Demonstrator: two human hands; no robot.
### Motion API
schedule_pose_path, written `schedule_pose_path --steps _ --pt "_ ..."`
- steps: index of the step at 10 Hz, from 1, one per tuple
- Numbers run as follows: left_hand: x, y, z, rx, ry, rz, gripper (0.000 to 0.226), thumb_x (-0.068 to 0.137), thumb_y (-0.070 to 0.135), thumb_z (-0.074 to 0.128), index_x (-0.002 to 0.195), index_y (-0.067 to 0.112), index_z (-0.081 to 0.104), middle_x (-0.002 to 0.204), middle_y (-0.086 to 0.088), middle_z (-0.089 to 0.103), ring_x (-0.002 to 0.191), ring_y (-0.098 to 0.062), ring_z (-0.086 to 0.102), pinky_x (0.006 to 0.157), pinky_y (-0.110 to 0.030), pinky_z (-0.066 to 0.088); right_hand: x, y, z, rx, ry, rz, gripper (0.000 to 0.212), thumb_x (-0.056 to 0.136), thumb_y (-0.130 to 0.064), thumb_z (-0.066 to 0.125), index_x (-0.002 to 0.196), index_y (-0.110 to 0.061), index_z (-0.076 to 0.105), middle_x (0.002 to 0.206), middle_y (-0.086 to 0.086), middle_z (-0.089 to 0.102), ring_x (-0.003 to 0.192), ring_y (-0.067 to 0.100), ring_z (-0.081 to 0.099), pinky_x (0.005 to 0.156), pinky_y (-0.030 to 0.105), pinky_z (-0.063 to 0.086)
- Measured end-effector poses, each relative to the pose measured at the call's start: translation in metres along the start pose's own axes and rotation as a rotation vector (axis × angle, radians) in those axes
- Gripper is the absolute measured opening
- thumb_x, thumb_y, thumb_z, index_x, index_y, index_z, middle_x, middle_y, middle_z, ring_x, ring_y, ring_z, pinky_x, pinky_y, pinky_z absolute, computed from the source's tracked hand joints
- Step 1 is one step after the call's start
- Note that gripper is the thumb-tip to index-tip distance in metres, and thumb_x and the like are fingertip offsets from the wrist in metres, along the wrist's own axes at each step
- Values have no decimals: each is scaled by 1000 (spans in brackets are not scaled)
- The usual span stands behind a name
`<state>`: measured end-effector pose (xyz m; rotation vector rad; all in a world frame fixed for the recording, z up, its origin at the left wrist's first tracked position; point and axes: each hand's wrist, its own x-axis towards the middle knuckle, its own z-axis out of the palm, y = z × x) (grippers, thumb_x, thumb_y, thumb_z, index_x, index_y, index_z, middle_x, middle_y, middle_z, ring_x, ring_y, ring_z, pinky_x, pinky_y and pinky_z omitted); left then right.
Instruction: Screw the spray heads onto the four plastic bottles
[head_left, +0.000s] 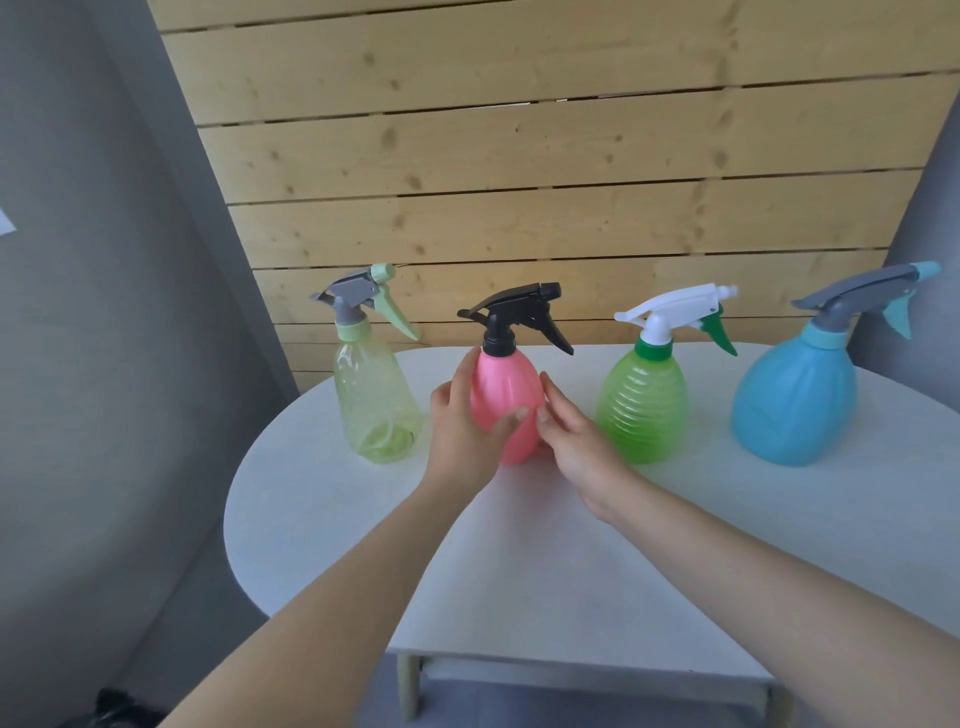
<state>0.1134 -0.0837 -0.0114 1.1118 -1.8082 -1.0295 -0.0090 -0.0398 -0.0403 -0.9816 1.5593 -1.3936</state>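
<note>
A wall of pale knotty wooden planks (519, 171) fills the background, with grey wall (104, 312) to its left. In front of it stands a white rounded tabletop (519, 561) that carries four plastic spray bottles in a row, all upright and each with a spray head seated on its neck. Farthest right is the round sky-blue opaque bottle (795, 395), the biggest, topped by a grey and light-blue trigger head (862, 296). Farthest left is the tall clear yellow-green bottle (376, 400) with a grey and pale-green trigger head (366, 296). Right of centre stands the ribbed translucent bright-green bottle (641, 405) under a white trigger head with a dark-green collar and lever (675, 312). Between the yellow-green and bright-green bottles is the pink opaque egg-shaped bottle (504, 400) with a black trigger head (519, 317), nozzle pointing right. The left hand (462, 421) wraps the pink bottle's left side, thumb across its front and fingers behind, holding it. The right hand (571, 441) is loosely open beside the bottle's right side, fingertips touching or nearly touching it; whether it grips cannot be told.
</note>
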Motion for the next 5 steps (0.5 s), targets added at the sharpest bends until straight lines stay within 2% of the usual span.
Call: schedule_pose_path --steps 2,3,4,5 --pt "3 2 7 -16 4 -19 81 83 32 68 146 38 18 131 -4 32 106 -15 40 85 -32 37 1 -2 -2 -16 -7 24 53 96 -38 42 144 -42 19 152 -12 31 136 10 33 102 24 27" --pt "2 4 7 -15 17 -45 87 82 33 69 148 34 13 143 -8 27 115 -18 40 87 -31 35 -7 -9 -1 -61 -8 55 58 95 -38 44 146 -34 19 152 -6 33 137 12 34 103 27 27" --pt "-3 7 6 -1 53 -43 91 81 34 70 149 26 10 148 -10 21 133 -22 33 92 -30 32 -21 -15 -2 -132 49 131 56 91 -27 50 144 -21 30 141 2 48 126 18 47 103 30 35" --pt "-14 16 2 92 165 87 70 85 30 64 143 19 26 140 -10 30 130 -22 35 92 -30 35 -49 -35 -7 -164 71 134 31 83 -15 54 114 -17 55 97 -2 63 86 15 60 75 28 48"
